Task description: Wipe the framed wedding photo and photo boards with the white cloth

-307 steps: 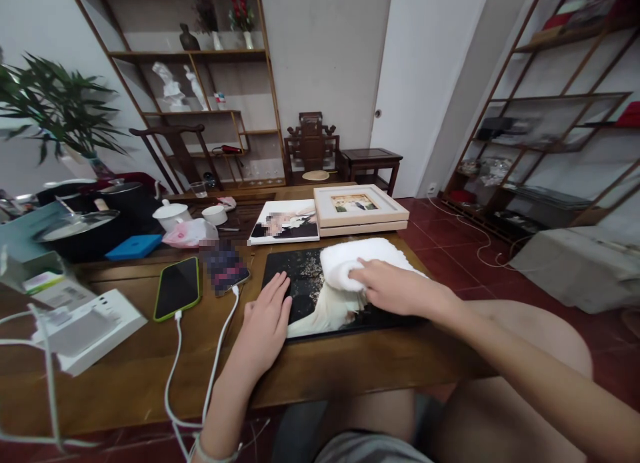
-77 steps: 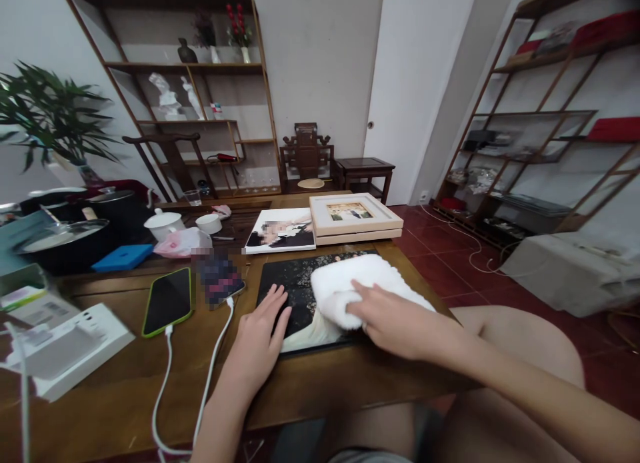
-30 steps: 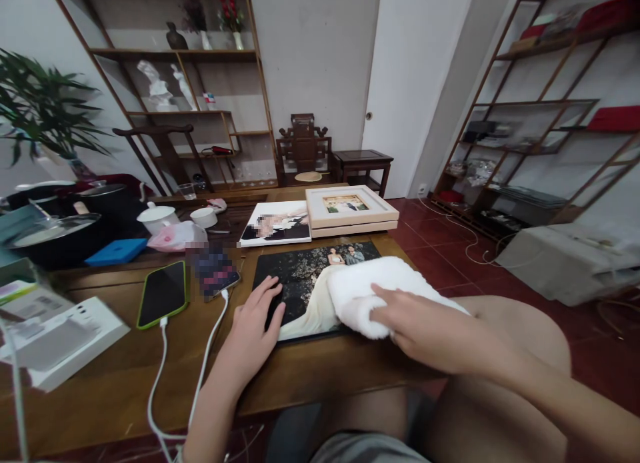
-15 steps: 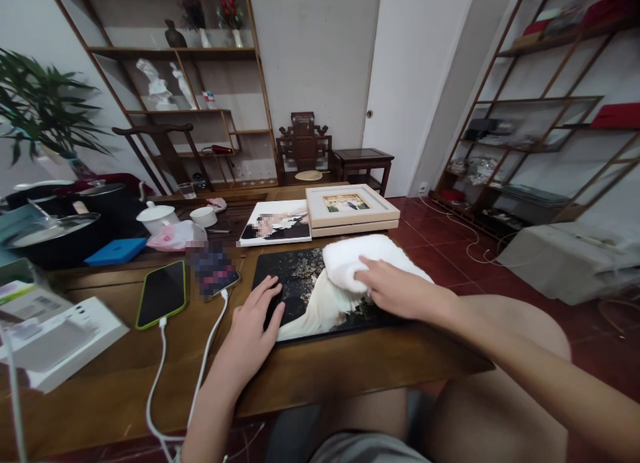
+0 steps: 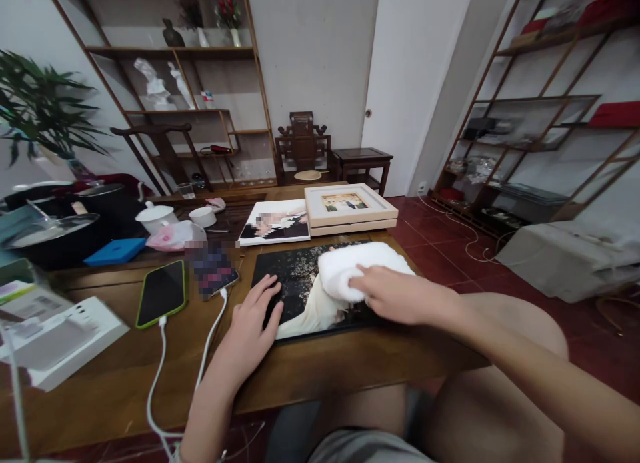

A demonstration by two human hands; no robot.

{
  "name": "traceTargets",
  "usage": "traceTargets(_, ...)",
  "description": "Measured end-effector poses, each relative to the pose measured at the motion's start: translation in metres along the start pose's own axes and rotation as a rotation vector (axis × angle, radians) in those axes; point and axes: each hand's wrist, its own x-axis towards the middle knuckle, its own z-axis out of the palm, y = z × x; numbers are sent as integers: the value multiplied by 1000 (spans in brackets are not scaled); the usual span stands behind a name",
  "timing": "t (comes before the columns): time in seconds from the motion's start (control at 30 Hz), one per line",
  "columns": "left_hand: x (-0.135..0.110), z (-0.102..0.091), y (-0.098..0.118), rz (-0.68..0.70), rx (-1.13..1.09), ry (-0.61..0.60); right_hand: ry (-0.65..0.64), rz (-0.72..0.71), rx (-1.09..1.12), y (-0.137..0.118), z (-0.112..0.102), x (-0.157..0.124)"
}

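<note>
A dark glossy photo print (image 5: 295, 286) lies flat on the wooden table (image 5: 310, 370) in front of me. My right hand (image 5: 395, 293) presses a folded white towel (image 5: 350, 266) onto the print's right half, fingers closed over the cloth. My left hand (image 5: 250, 323) lies flat with fingers spread on the print's left edge and holds nothing.
Beyond the print lie a second photo (image 5: 275, 222) and stacked pale frames (image 5: 347, 210). A green-cased phone (image 5: 161, 293) and another phone (image 5: 214, 270) with white cables are at left. Pots (image 5: 60, 230), a white box (image 5: 60, 340) and cups crowd the far left. Shelves line both walls.
My right hand has slid the towel back and forth over the print, out to the right edge a second ago and now back toward the middle. The left hand has stayed put.
</note>
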Motion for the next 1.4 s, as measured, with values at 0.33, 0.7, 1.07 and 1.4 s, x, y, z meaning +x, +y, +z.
traceTargets(0.33, 1, -2, 2, -19, -19, -8, 86, 70, -68, 31, -1, 43)
traceTargets(0.7, 0, 0, 0, -16, -19, -2, 20, -13, 92, -37, 16, -59)
traceTargets(1.07, -1, -3, 3, -62, -50, -2, 128, 110, -16, 26, 7, 59)
traceTargets(1.4, 0, 2, 1, -53, -17, -25, 25, 6, 116, -51, 35, -46)
